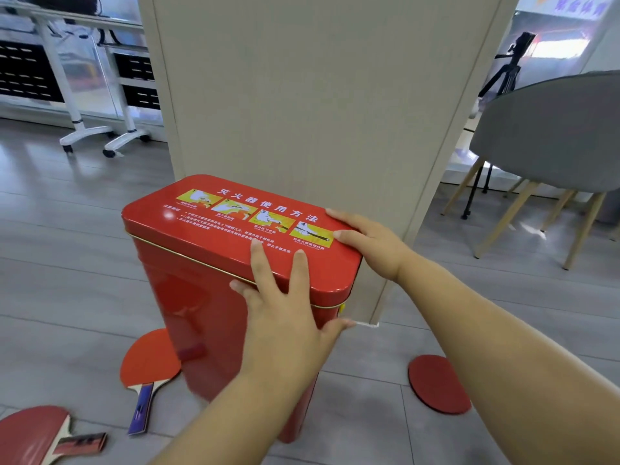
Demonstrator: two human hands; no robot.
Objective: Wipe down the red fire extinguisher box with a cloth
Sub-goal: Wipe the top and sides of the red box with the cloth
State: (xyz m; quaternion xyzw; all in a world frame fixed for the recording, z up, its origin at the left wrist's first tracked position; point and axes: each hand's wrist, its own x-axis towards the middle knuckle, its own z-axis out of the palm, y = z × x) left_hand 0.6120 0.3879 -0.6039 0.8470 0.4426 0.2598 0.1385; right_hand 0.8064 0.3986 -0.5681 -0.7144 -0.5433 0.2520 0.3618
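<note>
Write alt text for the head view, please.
A left hand and right hand rest on the lid of a tall red metal fire extinguisher box beside a beige pillar; no cloth shows. Red table-tennis paddles lie on the grey floor.

I wear the only camera on my head: wide-angled, it faces forward and down, close above the box (208,239), with the pillar (318,95) beyond at twelve o'clock.
</note>
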